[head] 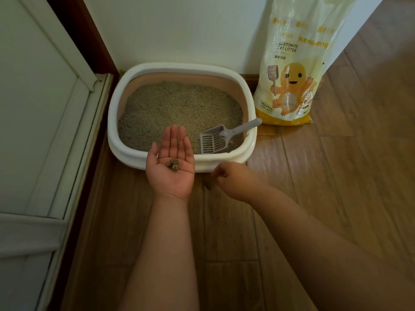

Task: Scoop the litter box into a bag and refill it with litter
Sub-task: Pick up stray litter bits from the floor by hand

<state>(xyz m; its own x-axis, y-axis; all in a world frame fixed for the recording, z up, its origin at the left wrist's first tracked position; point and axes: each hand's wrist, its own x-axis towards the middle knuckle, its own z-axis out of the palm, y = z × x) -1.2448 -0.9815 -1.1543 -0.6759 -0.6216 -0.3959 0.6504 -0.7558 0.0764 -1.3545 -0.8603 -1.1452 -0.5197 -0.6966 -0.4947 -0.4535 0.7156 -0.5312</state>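
Observation:
A white-rimmed litter box (125,86) with tan inner walls stands on the wood floor against the wall, filled with grey-brown litter (177,108). A grey slotted scoop (221,136) lies in its near right corner, handle resting on the rim. My left hand (171,162) is held flat, palm up, in front of the box, with a small litter clump (173,164) lying on the palm. My right hand (226,178) hovers low over the floor, fingers pinched together near a small clump on the floor (208,185). A yellow and white bag of bentonite cat litter (294,63) stands upright to the right of the box.
A white door or cabinet frame (45,108) runs along the left, with a dark wooden jamb (89,34) behind it. The white wall (179,30) backs the box. Wood floor (336,176) extends to the right and toward me. No waste bag is in view.

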